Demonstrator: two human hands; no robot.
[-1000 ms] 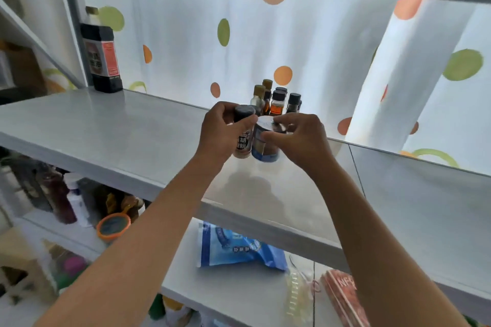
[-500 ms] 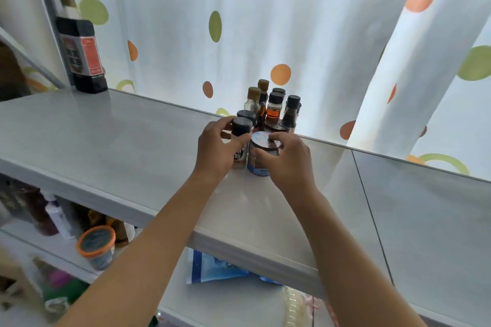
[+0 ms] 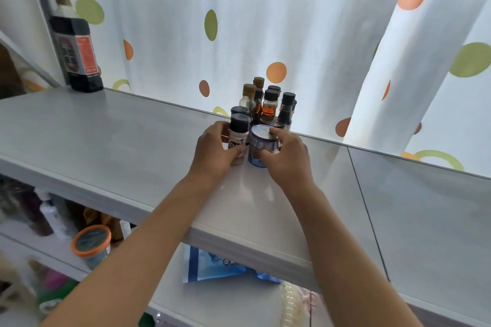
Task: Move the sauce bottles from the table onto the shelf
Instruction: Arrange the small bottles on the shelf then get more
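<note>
A small shaker bottle [image 3: 239, 135] with a black cap and pale label stands on the grey shelf [image 3: 119, 146], gripped by my left hand [image 3: 214, 152]. Beside it on the right stands a short jar [image 3: 261, 146] with a shiny lid and blue label, and my right hand [image 3: 288, 158] curls around it. Both sit at the front of a cluster of several small sauce bottles [image 3: 268, 103] with black and brown caps near the shelf's back edge.
A tall dark bottle [image 3: 75, 48] with a red label stands at the shelf's back left corner. Behind hangs a white curtain with coloured dots. The lower shelf holds a blue bag [image 3: 212, 265], an orange-lidded tub [image 3: 91, 244] and other bottles.
Both hands carried the shaker bottle and the jar forward and down; they now stand on the shelf against the bottle cluster.
</note>
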